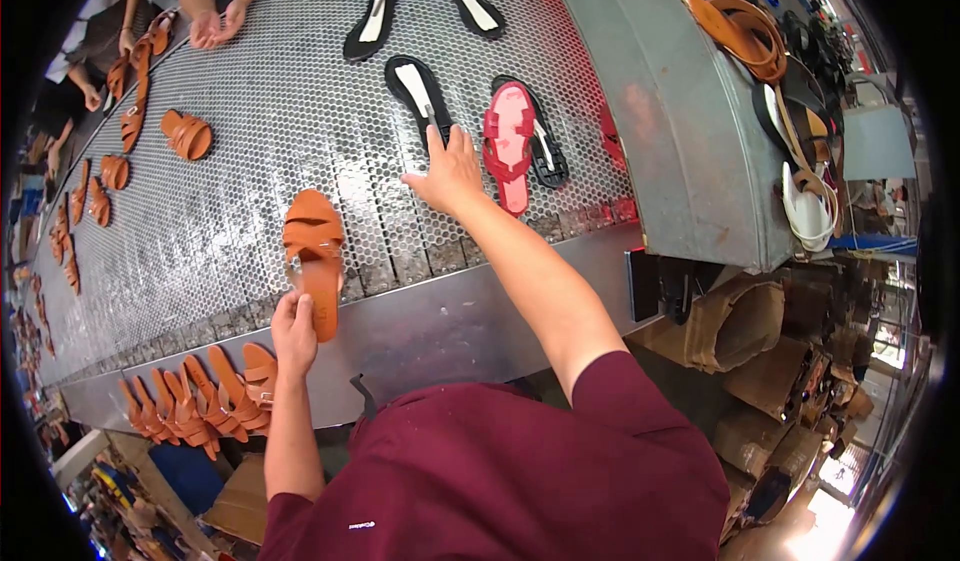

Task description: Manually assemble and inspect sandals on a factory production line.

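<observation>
My left hand [293, 333] grips a tan strappy sandal [315, 223] by its heel end, above the near edge of the mesh conveyor. My right hand [450, 174] is stretched forward with the fingers apart. Its fingertips overlap the near end of a black sole [410, 79] that has a white strip along its middle; whether they touch it I cannot tell. Just right of that hand, a red sandal with a pink insole [512, 121] partly covers another black sole [552, 166]. Farther off lie two more black soles, one left [373, 23] and one right [468, 6].
A grey metal housing [650, 101] borders the mesh conveyor [270, 91] on the right, with shoes on top. Tan sandals [187, 135] are scattered at left. Several more [232, 386] stand along the front edge. Across the belt are a co-worker's hands [218, 28]. Cardboard boxes [735, 326] sit lower right.
</observation>
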Demonstrator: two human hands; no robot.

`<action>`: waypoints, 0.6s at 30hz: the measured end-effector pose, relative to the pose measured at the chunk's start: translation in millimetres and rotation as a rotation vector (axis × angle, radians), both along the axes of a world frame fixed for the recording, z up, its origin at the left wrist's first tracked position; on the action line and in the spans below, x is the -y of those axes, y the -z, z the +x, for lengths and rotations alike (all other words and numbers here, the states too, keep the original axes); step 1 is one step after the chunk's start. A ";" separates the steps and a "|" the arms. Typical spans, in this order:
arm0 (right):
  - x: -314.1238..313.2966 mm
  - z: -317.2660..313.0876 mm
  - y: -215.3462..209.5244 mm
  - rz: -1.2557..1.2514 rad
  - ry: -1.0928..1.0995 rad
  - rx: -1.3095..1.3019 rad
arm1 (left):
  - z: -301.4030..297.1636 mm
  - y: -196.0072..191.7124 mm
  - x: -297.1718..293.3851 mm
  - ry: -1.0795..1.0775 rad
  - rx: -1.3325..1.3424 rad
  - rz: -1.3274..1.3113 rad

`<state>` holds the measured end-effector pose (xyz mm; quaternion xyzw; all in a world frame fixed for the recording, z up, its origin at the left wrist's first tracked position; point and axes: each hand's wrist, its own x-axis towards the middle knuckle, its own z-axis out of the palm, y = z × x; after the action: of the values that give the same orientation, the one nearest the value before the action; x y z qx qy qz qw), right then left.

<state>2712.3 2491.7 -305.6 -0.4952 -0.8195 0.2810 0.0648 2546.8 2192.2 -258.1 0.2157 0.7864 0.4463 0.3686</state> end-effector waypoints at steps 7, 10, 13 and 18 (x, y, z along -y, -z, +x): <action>-8.7 -15.3 32.1 -0.038 0.122 0.050 | 36.1 5.4 38.8 -0.482 0.542 0.342; 41.4 19.4 21.1 0.027 0.084 -0.095 | 41.9 -21.4 19.4 -0.432 0.621 0.345; 120.8 80.8 10.8 0.016 0.015 -0.126 | 48.9 -38.6 -1.7 -0.361 0.662 0.388; 206.1 160.7 -23.2 -0.139 -0.167 -0.063 | 83.6 -21.0 -2.8 -0.240 0.724 0.308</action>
<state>2873.0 2285.5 -282.4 -0.4196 -0.8340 0.3568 0.0325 2630.3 2194.9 -237.1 0.0042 0.5495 0.6458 0.5301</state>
